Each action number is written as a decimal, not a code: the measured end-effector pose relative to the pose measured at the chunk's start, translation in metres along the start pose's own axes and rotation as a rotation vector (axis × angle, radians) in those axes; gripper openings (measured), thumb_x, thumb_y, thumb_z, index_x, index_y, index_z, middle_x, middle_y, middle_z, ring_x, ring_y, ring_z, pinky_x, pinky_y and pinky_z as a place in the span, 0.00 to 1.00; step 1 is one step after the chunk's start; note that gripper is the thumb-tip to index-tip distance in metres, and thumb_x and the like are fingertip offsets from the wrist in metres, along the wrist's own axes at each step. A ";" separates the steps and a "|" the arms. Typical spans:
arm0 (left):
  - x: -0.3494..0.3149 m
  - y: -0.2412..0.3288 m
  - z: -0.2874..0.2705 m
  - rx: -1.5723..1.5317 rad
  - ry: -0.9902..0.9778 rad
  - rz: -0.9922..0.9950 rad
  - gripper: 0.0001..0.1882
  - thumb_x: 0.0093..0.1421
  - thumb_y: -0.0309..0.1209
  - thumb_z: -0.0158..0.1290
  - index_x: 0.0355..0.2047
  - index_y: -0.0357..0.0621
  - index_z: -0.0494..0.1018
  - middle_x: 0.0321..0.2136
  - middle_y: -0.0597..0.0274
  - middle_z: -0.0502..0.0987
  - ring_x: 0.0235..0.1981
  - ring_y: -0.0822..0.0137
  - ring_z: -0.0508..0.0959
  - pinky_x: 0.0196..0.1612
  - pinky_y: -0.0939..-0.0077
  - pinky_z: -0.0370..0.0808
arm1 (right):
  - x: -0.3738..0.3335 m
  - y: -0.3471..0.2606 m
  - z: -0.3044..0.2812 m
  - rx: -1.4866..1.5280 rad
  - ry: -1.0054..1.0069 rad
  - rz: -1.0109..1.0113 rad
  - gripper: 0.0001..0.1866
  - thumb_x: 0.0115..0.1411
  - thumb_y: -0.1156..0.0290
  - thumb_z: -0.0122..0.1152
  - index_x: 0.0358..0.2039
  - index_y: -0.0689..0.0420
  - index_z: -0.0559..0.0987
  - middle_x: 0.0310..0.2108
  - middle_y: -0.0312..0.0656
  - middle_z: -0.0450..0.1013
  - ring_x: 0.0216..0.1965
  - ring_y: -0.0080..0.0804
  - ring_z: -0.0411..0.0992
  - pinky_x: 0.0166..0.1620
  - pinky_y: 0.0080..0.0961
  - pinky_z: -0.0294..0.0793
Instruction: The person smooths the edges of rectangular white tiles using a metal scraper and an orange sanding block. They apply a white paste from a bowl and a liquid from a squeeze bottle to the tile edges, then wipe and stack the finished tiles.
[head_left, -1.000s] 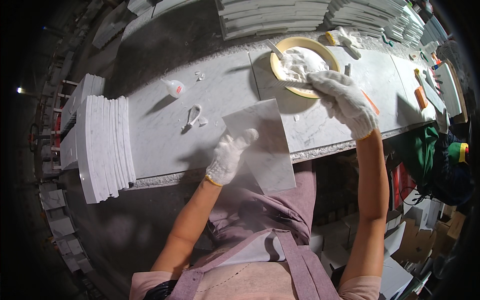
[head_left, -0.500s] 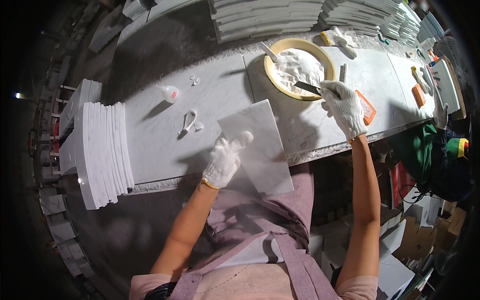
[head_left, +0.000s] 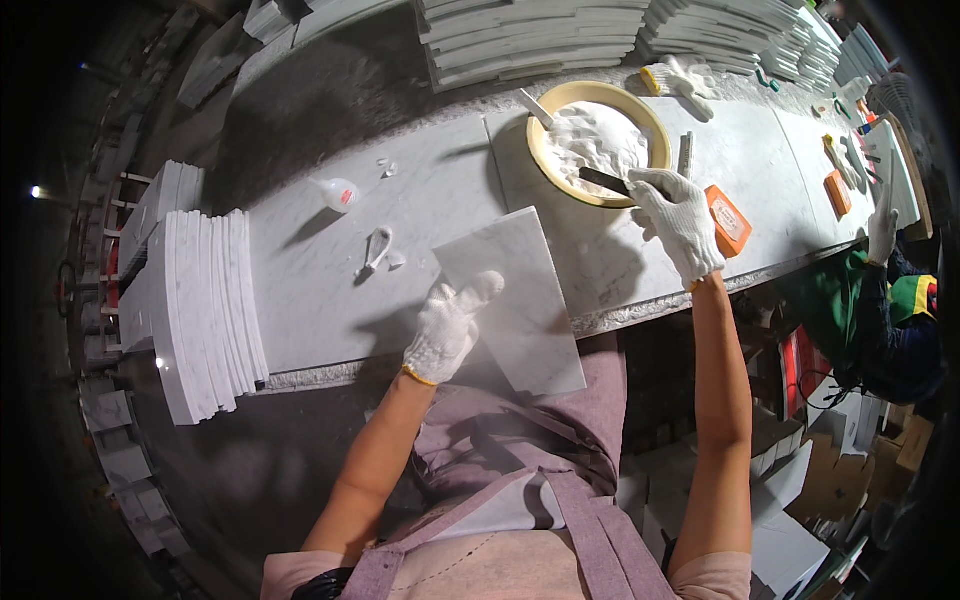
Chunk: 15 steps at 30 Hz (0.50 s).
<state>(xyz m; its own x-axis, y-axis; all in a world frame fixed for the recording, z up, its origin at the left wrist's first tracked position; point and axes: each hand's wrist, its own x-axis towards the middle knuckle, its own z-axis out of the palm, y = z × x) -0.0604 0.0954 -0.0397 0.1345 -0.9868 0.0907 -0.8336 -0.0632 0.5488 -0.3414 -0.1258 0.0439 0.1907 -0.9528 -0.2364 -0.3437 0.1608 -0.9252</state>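
Note:
My left hand (head_left: pixel 447 325), in a white knit glove, grips a grey-white marble tile (head_left: pixel 525 310) by its left side, thumb on top. The tile is tilted and overhangs the bench's front edge. My right hand (head_left: pixel 680 218), gloved too, is closed around a dark flat-bladed putty knife (head_left: pixel 603 181). Its blade reaches over the near rim of a yellow bowl (head_left: pixel 664 140) holding white paste (head_left: pixel 600 140). A pale flat stick (head_left: pixel 537 107) leans on the bowl's far left rim. Beside my right hand sits an orange box (head_left: pixel 729 222).
A small clear bottle (head_left: pixel 340 195) and a white looped scrap (head_left: pixel 378 248) lie on the marble-topped bench (head_left: pixel 300 320). Tiles stand stacked at the left (head_left: pixel 205 310) and back (head_left: pixel 530 40). A spare glove (head_left: pixel 682 82) rests behind the bowl. A co-worker (head_left: pixel 895 300) is at the right.
My right hand has shifted slightly left and down with the putty knife, uncovering more of the orange box. My left hand and the tile have barely moved.

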 end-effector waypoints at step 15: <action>0.008 0.011 -0.006 -0.146 -0.043 -0.145 0.29 0.57 0.25 0.68 0.60 0.53 0.78 0.37 0.54 0.80 0.33 0.57 0.81 0.39 0.61 0.82 | -0.073 -0.042 0.009 0.217 -0.081 -0.005 0.18 0.70 0.66 0.68 0.55 0.63 0.83 0.33 0.38 0.82 0.26 0.18 0.77 0.27 0.15 0.77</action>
<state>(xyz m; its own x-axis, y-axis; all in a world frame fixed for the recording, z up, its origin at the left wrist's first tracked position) -0.0652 0.0874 -0.0283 0.2219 -0.9745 -0.0324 -0.7204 -0.1862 0.6681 -0.3328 -0.0611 0.0970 0.2680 -0.9314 -0.2462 -0.1379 0.2158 -0.9666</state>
